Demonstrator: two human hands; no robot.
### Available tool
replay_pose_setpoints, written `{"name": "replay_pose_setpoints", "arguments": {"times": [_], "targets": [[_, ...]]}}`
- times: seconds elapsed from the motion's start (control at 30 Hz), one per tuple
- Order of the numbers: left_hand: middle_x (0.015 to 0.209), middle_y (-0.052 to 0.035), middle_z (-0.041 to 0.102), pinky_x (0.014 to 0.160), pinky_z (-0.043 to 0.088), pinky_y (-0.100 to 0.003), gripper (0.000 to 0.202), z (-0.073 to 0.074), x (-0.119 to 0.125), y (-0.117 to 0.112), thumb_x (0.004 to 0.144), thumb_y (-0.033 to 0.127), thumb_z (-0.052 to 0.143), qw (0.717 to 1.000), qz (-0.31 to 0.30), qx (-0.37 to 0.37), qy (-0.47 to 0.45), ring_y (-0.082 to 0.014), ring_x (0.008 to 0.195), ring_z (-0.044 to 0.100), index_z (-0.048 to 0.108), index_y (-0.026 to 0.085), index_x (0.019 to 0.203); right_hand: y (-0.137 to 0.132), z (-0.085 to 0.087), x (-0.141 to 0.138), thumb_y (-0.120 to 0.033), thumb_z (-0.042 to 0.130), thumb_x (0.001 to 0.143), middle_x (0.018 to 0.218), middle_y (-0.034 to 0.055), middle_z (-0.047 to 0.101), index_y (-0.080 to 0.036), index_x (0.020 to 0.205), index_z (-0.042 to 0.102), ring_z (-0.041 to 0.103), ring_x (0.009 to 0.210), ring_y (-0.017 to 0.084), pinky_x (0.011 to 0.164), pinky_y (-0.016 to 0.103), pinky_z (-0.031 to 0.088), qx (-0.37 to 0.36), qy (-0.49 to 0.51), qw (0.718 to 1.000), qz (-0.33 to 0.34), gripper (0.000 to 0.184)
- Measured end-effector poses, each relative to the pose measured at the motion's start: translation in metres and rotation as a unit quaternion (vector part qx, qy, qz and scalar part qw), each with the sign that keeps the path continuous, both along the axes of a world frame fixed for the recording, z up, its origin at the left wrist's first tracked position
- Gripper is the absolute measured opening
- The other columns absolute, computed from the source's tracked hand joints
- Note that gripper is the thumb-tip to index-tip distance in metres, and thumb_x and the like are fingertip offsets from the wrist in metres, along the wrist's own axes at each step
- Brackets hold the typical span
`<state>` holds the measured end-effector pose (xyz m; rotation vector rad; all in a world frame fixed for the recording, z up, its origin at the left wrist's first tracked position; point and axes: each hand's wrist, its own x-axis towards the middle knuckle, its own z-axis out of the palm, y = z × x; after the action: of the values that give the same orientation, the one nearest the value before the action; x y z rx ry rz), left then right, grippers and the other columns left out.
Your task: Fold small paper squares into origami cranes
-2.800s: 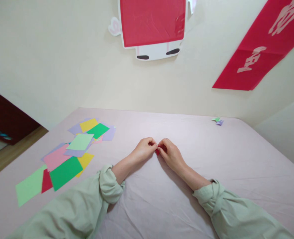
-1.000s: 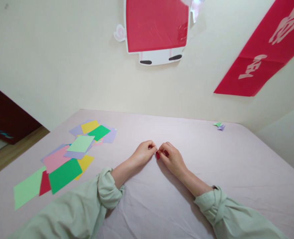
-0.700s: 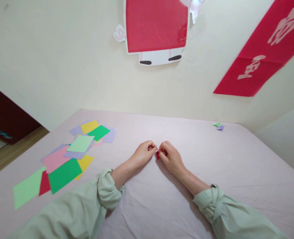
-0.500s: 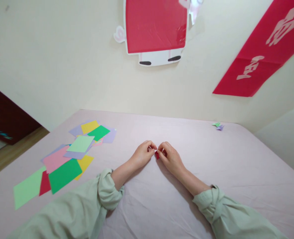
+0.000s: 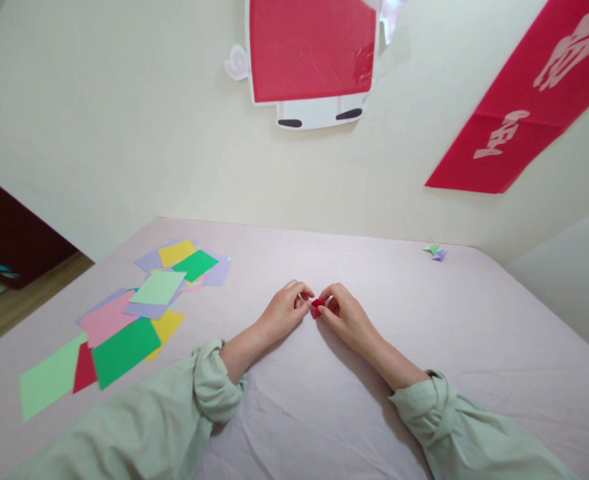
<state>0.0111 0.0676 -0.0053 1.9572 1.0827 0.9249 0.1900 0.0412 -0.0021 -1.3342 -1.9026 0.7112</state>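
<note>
A small folded piece of red paper [image 5: 317,307] is pinched between both hands, low over the pale pink sheet [image 5: 424,347] in the middle of the view. My left hand [image 5: 284,311] has its fingers curled, fingertips closed on the paper's left side. Curled the same way, my right hand [image 5: 343,315] grips the paper's right side, and most of the paper is hidden by the fingers. Both forearms wear rolled-up pale green sleeves.
Several loose coloured paper squares [image 5: 124,313] lie scattered on the sheet to the left. Two small folded paper figures [image 5: 435,252], green and lilac, sit at the far right near the wall. Red posters [image 5: 312,50] hang on the cream wall. A wooden floor [image 5: 19,303] shows at left.
The hands have stayed together on the red paper, with only small finger movements. A little more of the red paper shows between the fingertips now. The camera has shifted slightly.
</note>
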Motion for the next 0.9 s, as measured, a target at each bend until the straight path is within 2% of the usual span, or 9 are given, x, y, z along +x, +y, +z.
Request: {"name": "replay_pose_setpoints", "arguments": {"times": [0.53,0.9], "targets": [[0.078,0.0008,0.054,0.065,0.039,-0.024,0.008,-0.0025,0.008,0.0,0.081,0.015,0.054,0.998,-0.029,0.03,0.048,-0.0124,0.072,0.052,0.062,0.019,0.081,-0.0002,0.0058,-0.0003,-0.016,0.051,0.084,0.078,-0.0003,0.056,-0.021,0.08,0.053,0.054,0.067,0.014,0.063,0.028,0.042,0.002,0.021,1.0,-0.013,0.006],[0.08,0.0002,0.054,0.067,0.039,-0.025,0.009,-0.0016,0.0044,-0.0013,0.08,0.014,0.054,0.998,-0.013,0.033,0.061,-0.0133,0.074,0.051,0.06,0.019,0.077,0.0012,0.0049,0.0004,-0.019,0.053,0.085,0.08,0.0008,0.056,-0.021,0.08,0.055,0.052,0.066,0.015,0.063,0.029,0.042,0.008,0.013,1.0,-0.018,0.006]]}}
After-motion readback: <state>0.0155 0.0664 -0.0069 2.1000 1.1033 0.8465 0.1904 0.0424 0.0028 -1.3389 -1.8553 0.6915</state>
